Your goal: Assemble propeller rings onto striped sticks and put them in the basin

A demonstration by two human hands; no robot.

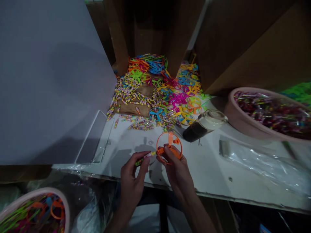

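Observation:
My left hand (pixel 132 173) pinches a small patterned tube (pixel 148 155) with a yellow tip, which points to the right. Between the fingers and thumb of my right hand (pixel 178 170) is an orange ringed propeller (pixel 170 139), tilted up with its ring facing me. The yellow tip is close to the propeller's left rim; I cannot tell whether they touch. Both hands are over the front of the white table (pixel 211 174). Beyond them lie many similar tubes (pixel 131 85) and a heap of coloured ringed propellers (pixel 179 100).
A dark-filled bottle (pixel 195 129) with a pale lid leans right of the pile. Clear plastic bags (pixel 262 166) lie near a pink basin (pixel 240 121) of wrapped pieces. Another basin (pixel 66 204) is lower left. Cardboard (pixel 233 58) and a pale panel (pixel 53 81) flank the table.

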